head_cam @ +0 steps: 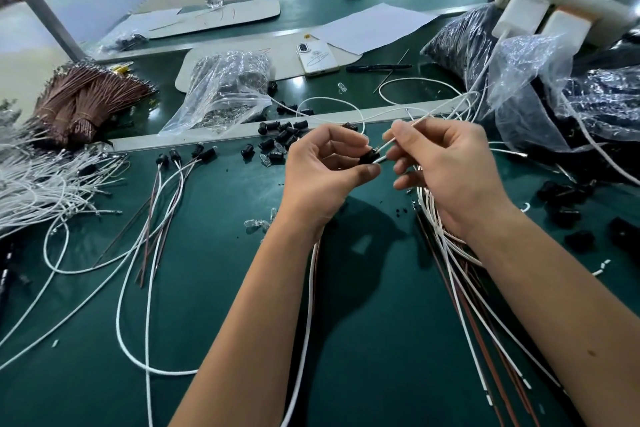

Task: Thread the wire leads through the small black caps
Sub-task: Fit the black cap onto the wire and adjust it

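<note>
My left hand [323,172] pinches a small black cap [367,158] between thumb and fingers above the green table. My right hand [446,166] pinches white wire leads [387,146] whose ends meet the cap. The leads run on past my right fingers toward the upper right. A loose heap of black caps [282,139] lies just beyond my left hand. Several caps with wires through them [187,158] lie to the left.
Bundles of white wires [41,184] and brown wires [79,97] fill the left side. A clear bag of parts [225,90], a phone [317,57] and a pen [377,68] lie behind. Black bags [519,80] crowd the right. Wires [460,253] trail under my right wrist.
</note>
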`<state>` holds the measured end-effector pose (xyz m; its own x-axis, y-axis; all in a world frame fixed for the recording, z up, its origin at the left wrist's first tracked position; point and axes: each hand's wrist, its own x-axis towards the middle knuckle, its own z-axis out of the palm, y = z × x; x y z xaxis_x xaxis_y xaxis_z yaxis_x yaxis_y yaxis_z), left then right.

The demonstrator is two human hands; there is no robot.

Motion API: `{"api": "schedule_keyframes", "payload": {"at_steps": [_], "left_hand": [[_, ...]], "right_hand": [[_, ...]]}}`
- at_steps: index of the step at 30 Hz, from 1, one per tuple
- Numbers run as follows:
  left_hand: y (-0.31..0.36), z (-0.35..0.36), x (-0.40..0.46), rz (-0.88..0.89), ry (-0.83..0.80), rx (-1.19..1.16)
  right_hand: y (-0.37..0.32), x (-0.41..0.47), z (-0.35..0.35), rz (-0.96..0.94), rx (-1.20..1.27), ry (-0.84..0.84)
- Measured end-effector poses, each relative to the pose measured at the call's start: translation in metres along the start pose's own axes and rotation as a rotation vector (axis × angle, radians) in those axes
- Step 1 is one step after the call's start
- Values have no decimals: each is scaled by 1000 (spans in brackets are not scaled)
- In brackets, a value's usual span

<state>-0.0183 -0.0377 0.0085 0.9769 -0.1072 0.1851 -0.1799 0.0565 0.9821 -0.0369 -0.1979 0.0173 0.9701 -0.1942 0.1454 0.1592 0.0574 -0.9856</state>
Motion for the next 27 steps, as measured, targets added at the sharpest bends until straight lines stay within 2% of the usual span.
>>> {"api": "schedule_keyframes", "payload": {"at_steps": [6, 10, 13, 16, 21, 27], "left_hand": [[0, 1, 0, 3, 0, -29], [3, 4, -1, 6, 5, -63], [4, 6, -1, 39, 22, -34], [5, 5, -1, 82, 37, -3], [4, 1, -1, 60, -10, -23], [6, -1, -2, 12, -47, -70]], "right_hand": [[2, 1, -3, -127, -119, 42], [-2, -1, -7, -338, -390, 132], [-5, -5, -4, -457, -467, 162], [-4, -6, -1, -437, -448, 136], [-2, -3, -4, -326, -254, 79], [-3, 2, -9, -302, -245, 8]]}}
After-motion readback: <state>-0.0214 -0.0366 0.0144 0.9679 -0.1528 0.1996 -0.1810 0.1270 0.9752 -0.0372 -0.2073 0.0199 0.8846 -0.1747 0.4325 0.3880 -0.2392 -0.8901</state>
